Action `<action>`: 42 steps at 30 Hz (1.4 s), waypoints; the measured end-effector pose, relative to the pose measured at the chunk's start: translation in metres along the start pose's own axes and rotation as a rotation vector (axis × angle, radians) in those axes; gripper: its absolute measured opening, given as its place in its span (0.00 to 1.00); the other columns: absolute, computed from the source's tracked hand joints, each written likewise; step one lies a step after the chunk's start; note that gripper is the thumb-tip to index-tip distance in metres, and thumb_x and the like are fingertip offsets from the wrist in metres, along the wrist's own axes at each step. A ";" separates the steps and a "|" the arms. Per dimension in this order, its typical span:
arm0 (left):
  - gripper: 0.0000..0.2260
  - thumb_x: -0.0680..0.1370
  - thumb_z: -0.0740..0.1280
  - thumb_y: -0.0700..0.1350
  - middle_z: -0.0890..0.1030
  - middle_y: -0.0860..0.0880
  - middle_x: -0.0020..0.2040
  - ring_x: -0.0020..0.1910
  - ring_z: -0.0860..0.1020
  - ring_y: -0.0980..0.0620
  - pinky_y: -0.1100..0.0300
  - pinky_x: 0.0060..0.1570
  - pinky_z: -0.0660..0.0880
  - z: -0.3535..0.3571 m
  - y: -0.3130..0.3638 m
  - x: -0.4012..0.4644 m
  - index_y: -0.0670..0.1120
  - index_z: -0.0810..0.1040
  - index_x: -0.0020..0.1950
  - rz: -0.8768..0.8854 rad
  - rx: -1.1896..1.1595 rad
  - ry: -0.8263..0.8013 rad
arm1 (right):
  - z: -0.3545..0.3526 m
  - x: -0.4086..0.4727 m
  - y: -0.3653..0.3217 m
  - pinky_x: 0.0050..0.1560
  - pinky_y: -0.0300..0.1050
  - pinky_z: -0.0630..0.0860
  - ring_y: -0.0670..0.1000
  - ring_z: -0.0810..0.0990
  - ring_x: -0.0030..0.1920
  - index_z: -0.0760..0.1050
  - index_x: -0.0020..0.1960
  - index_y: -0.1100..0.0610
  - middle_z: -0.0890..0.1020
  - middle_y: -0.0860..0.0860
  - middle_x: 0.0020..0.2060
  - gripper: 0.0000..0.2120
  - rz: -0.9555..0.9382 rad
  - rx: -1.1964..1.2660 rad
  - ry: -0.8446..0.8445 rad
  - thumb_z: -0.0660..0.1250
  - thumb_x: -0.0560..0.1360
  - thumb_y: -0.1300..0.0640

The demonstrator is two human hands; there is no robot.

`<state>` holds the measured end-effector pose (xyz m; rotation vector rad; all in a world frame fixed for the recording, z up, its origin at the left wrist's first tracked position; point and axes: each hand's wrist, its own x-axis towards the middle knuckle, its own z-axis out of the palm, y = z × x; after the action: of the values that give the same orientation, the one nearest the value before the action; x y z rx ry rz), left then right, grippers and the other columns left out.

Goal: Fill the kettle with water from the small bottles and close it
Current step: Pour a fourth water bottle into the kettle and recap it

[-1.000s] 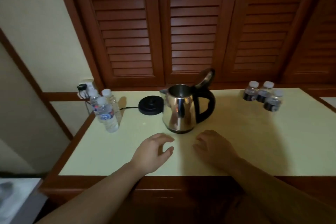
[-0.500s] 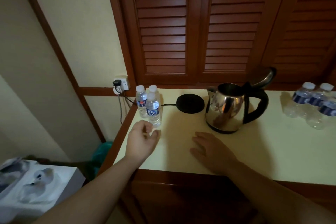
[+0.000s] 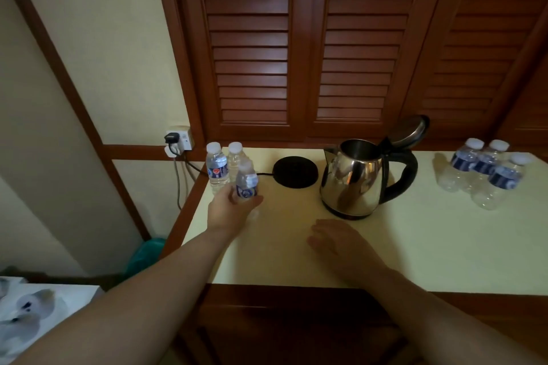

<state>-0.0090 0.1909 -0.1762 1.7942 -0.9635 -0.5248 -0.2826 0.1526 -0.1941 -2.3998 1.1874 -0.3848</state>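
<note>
A steel kettle (image 3: 354,179) with a black handle stands on the cream table (image 3: 415,240), its lid (image 3: 410,129) tipped up and open. My left hand (image 3: 228,210) grips a small capped water bottle (image 3: 246,182) by its lower part, near the table's left edge. Two more small bottles (image 3: 218,166) stand just behind it. Three small bottles (image 3: 486,172) stand at the far right. My right hand (image 3: 338,241) rests flat on the table in front of the kettle, fingers relaxed and empty.
The kettle's black round base (image 3: 295,172) lies left of the kettle, its cord running to a wall socket (image 3: 179,139). Wooden louvred doors (image 3: 355,47) stand behind the table. A teal bin (image 3: 145,255) sits on the floor at the left.
My left hand reached to the left bottles and closed on the front one, which now stands tilted in my grip. The view shifted left. My right hand stayed on the table.
</note>
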 end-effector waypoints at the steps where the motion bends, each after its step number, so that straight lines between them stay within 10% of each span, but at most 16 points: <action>1: 0.14 0.71 0.81 0.52 0.85 0.54 0.45 0.47 0.83 0.51 0.50 0.51 0.80 0.004 0.000 -0.003 0.52 0.81 0.52 0.013 0.018 -0.047 | -0.008 0.002 -0.002 0.70 0.37 0.60 0.43 0.68 0.72 0.73 0.73 0.47 0.73 0.41 0.71 0.38 0.010 0.009 0.029 0.48 0.76 0.25; 5: 0.26 0.64 0.79 0.65 0.86 0.48 0.46 0.47 0.84 0.46 0.44 0.50 0.80 0.024 0.000 -0.023 0.49 0.82 0.52 0.069 0.089 -0.171 | -0.051 0.019 -0.017 0.54 0.46 0.78 0.42 0.79 0.51 0.78 0.59 0.46 0.81 0.43 0.52 0.27 -0.027 0.098 0.187 0.56 0.77 0.27; 11: 0.29 0.62 0.78 0.65 0.85 0.46 0.46 0.47 0.83 0.44 0.42 0.49 0.79 0.053 0.005 -0.044 0.45 0.81 0.50 0.160 0.050 -0.238 | -0.096 0.040 -0.062 0.38 0.50 0.78 0.45 0.75 0.33 0.75 0.45 0.49 0.76 0.47 0.33 0.19 -0.144 -0.036 0.226 0.62 0.78 0.33; 21: 0.15 0.67 0.81 0.56 0.85 0.55 0.45 0.45 0.83 0.53 0.52 0.49 0.79 0.060 0.010 -0.046 0.54 0.83 0.49 0.179 0.028 -0.306 | -0.119 0.057 -0.092 0.31 0.44 0.61 0.48 0.66 0.29 0.71 0.38 0.57 0.69 0.50 0.30 0.24 -0.145 -0.320 0.006 0.65 0.80 0.39; 25: 0.13 0.68 0.81 0.55 0.86 0.59 0.44 0.44 0.83 0.54 0.52 0.47 0.79 0.059 0.013 -0.047 0.57 0.82 0.49 0.170 0.034 -0.316 | -0.122 0.063 -0.086 0.35 0.48 0.62 0.50 0.65 0.32 0.76 0.45 0.65 0.69 0.53 0.33 0.18 -0.210 -0.221 -0.097 0.65 0.80 0.49; 31: 0.12 0.70 0.81 0.54 0.86 0.61 0.46 0.44 0.84 0.57 0.56 0.46 0.80 0.057 0.014 -0.045 0.58 0.83 0.51 0.177 0.041 -0.359 | -0.147 0.072 -0.086 0.50 0.45 0.77 0.46 0.79 0.48 0.80 0.65 0.47 0.77 0.47 0.52 0.13 -0.349 -0.250 -0.338 0.67 0.82 0.54; 38: 0.13 0.71 0.81 0.54 0.86 0.57 0.46 0.45 0.85 0.56 0.53 0.48 0.81 0.055 0.014 -0.046 0.56 0.83 0.51 0.200 0.021 -0.361 | -0.136 0.074 -0.078 0.50 0.49 0.83 0.43 0.81 0.47 0.82 0.56 0.50 0.83 0.43 0.47 0.11 -0.281 -0.085 -0.209 0.73 0.76 0.46; 42: 0.13 0.71 0.80 0.56 0.86 0.54 0.47 0.46 0.85 0.54 0.51 0.50 0.80 0.056 0.011 -0.045 0.58 0.82 0.52 0.219 0.022 -0.364 | -0.147 0.072 -0.077 0.47 0.31 0.77 0.33 0.79 0.48 0.83 0.60 0.52 0.80 0.39 0.49 0.12 -0.347 0.005 -0.167 0.71 0.78 0.57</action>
<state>-0.0792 0.1935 -0.1926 1.6153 -1.4015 -0.7164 -0.2500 0.0991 -0.0249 -2.5777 0.6974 -0.2832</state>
